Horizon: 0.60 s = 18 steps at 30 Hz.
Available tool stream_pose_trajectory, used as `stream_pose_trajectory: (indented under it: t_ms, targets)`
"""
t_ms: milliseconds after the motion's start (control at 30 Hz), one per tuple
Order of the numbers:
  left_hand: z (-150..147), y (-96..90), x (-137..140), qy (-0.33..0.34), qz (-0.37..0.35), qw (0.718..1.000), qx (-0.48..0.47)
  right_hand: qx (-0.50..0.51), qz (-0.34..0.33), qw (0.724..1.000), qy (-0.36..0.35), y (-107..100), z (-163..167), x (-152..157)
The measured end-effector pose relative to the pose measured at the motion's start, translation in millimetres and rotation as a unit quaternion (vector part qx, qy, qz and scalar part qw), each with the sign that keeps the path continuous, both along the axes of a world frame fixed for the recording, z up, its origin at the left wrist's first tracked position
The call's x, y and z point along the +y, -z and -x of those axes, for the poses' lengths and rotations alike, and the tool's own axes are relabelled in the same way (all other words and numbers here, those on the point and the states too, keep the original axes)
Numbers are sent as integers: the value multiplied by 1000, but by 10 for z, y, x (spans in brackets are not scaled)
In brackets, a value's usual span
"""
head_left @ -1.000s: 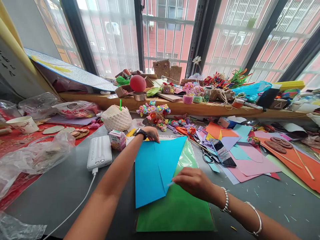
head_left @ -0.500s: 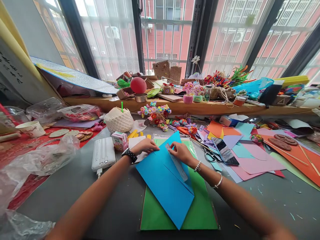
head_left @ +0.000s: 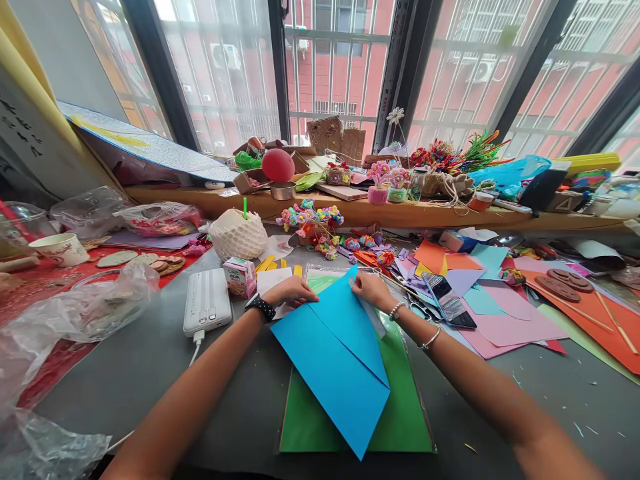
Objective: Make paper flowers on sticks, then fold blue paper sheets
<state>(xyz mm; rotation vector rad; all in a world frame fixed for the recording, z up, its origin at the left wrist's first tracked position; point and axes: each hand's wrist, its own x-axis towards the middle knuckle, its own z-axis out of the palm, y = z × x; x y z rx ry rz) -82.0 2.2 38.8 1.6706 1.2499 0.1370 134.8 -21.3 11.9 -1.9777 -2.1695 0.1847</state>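
A sheet of blue paper (head_left: 325, 363) lies slanted, with a long diagonal line of a slit or folded edge across it. My left hand (head_left: 293, 291) is closed in a pinch on its upper left edge. At the upper right edge of the sheet, my right hand (head_left: 373, 291) has its fingers pinched on a clear ruler (head_left: 376, 321). Much of the ruler is hidden by the blue paper, and only a strip shows along its right side. Beneath lies a pack of green paper (head_left: 405, 407) in a clear sleeve.
Left of the paper are a white power bank (head_left: 207, 303) with a cable, a pink drink carton (head_left: 240, 277) and a coconut (head_left: 239, 233) with a straw. To the right lie scissors (head_left: 423, 308), a phone (head_left: 449, 300) and coloured paper sheets (head_left: 505, 320). A cluttered ledge (head_left: 345, 212) runs behind.
My right hand has moved right with the ruler, from over the blue paper to its right edge. Most of the ruler is now out of sight. My left hand has stayed in place.
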Motion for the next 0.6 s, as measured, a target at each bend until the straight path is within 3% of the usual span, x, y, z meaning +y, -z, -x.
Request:
stream_pose_trajectory:
  t_ms: [167,600]
  targets:
    - [0,-18,-14,-2,-6,1000,8,-4,18,1000,16,45,-125,75]
    - [0,-36,-32,-25,-8,1000,17,19,29,992,119,44,-47,54]
